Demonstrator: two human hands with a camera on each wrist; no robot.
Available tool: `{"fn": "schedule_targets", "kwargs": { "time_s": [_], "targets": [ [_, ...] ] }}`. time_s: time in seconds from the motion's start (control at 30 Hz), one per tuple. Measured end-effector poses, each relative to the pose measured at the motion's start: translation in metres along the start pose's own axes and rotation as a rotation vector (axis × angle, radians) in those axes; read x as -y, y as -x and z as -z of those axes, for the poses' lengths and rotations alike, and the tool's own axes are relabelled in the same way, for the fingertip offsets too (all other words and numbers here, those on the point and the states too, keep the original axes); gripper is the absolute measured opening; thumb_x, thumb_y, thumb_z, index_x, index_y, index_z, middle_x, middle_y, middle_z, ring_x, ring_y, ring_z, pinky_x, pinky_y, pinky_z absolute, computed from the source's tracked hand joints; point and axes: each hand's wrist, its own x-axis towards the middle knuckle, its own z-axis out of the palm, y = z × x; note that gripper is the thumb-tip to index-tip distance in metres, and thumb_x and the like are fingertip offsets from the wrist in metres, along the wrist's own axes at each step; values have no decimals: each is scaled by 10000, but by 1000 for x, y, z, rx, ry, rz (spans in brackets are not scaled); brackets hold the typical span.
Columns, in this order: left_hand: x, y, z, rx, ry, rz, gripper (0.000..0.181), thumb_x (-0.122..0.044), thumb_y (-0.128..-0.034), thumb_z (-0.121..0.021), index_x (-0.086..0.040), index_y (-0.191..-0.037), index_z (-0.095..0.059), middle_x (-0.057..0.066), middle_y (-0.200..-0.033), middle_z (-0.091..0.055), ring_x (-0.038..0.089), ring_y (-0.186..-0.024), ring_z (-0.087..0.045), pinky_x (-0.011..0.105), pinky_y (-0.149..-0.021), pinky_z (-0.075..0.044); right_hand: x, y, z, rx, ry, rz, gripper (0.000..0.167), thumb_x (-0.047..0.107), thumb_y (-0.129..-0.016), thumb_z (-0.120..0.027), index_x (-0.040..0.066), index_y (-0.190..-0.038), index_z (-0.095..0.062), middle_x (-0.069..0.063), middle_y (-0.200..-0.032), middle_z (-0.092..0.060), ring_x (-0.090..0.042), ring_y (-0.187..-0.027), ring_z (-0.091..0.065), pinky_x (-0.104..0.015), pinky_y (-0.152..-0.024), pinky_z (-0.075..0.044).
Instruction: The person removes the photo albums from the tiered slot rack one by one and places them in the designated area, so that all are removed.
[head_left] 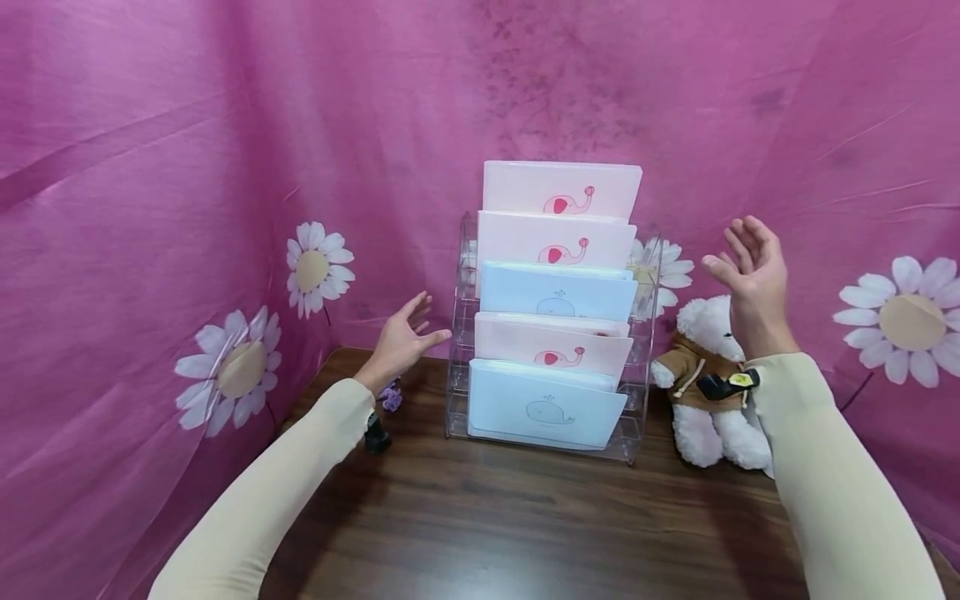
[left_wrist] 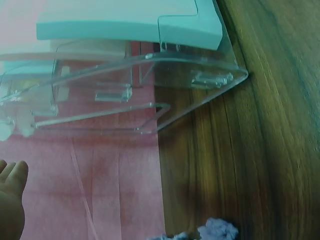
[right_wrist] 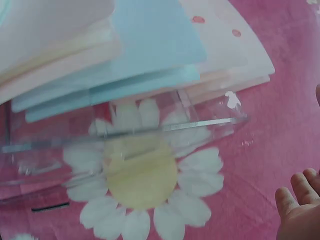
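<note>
A clear tiered rack (head_left: 459,367) stands on the table, bearing stacked booklets in several tiers. Pink booklets with a red elephant (head_left: 517,190) fill the top tiers, and a pale blue booklet with a whale (head_left: 502,408) leans in the lowest one. My left hand (head_left: 403,340) hovers just left of the rack, fingers spread and holding nothing. Raised on the other side, my right hand (head_left: 753,275) is apart from the rack, its fingers loosely extended and nothing in them. The left wrist view shows the rack's clear side panel (left_wrist: 150,57) close by.
Right of the rack sits a white teddy bear (head_left: 705,333) in a brown hoodie, partly behind my right wrist. Purple flowers (head_left: 391,397) lie near my left wrist. A pink cloth (head_left: 390,125) printed with daisies hangs around the dark wooden table (head_left: 480,517).
</note>
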Motion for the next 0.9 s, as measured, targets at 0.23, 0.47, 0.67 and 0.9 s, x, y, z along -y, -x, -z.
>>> {"fn": "schedule_targets", "kwargs": {
  "time_s": [0.23, 0.47, 0.67, 0.9],
  "targets": [
    [-7, -3, -13, -16, 2, 14, 879, -126, -870, -807, -83, -1595, -311, 136, -1616, -414, 347, -1468, -441, 438, -1184, -428, -3, -12, -21, 43, 59, -8, 826, -159, -843, -688, 12, -1554, -304, -95, -1558, -417, -258, -1532, -305, -268, -1256, -301],
    [-13, -9, -23, -46, -6, 2, 801, -73, -874, -784, -68, -1565, -378, 131, -1567, -488, 285, -1444, -488, 352, -1142, -474, 6, -36, -46, 82, 100, -14, 806, -131, -838, -705, 12, -1543, -341, -150, -1623, -365, -247, -1520, -349, -279, -1260, -304],
    [-14, -13, -27, -68, -12, -23, 714, -31, -880, -762, -59, -1523, -452, 160, -1499, -557, 287, -1383, -556, 323, -1099, -509, 8, -54, -64, 109, 108, -52, 811, -146, -836, -699, 35, -1546, -349, -126, -1625, -373, -215, -1511, -372, -259, -1230, -346],
    [-15, -14, -28, -69, -26, 0, 654, -62, -900, -741, -67, -1503, -487, 145, -1475, -584, 278, -1357, -582, 339, -1087, -519, 5, -72, -77, 72, 85, -83, 760, -164, -830, -707, 33, -1506, -422, -135, -1589, -441, -213, -1461, -450, -183, -1091, -478]
  ]
}}
